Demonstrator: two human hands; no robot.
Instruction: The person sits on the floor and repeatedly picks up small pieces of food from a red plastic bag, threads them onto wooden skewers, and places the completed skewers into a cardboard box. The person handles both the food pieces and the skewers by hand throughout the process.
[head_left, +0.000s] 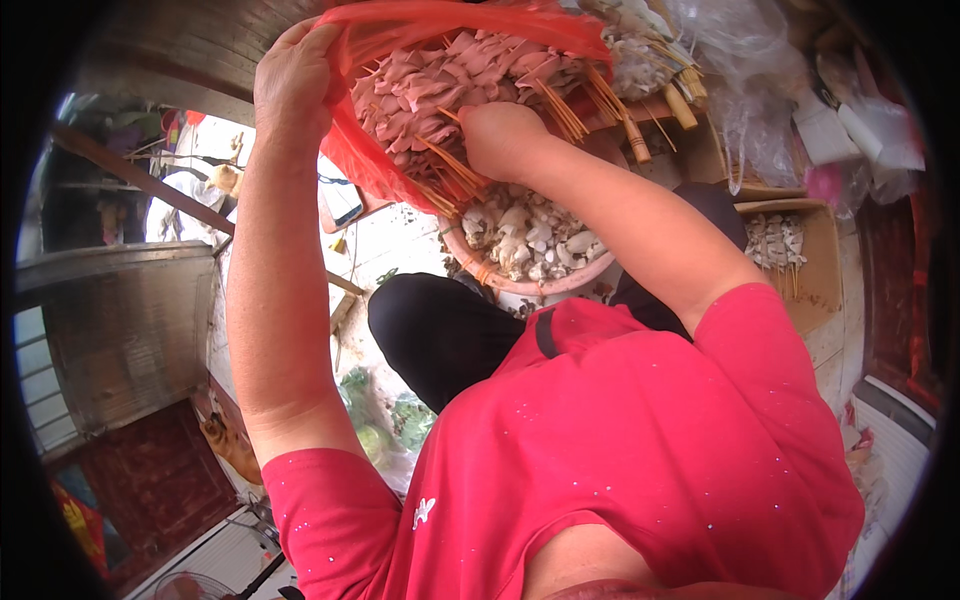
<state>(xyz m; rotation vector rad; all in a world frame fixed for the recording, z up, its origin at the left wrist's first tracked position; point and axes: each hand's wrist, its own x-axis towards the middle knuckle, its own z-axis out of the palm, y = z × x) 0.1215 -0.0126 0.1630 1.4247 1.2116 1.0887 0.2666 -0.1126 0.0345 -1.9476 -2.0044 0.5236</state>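
My left hand (294, 79) pinches the rim of a red plastic bag (397, 171) and lifts its left side. Inside the bag's mouth lies a thick pile of pink sliced-meat skewers (480, 71), their wooden sticks poking out towards me and to the right. Curled into a fist at the near side of the pile, my right hand (501, 141) has a stick running in at its fingers; the fingertips themselves are hidden. Just below that hand is a pink plastic basin (562, 285) of pale pieces that look like mushrooms (525, 232), partly covered by my forearm.
A phone (343, 201) lies left of the basin. White-piece skewers (776, 244) rest in a cardboard box (814, 296) at right, below hanging clear plastic bags (757, 82). A wooden handle (636, 139) sticks out by the skewers. Bagged greens (382, 420) sit by my left leg.
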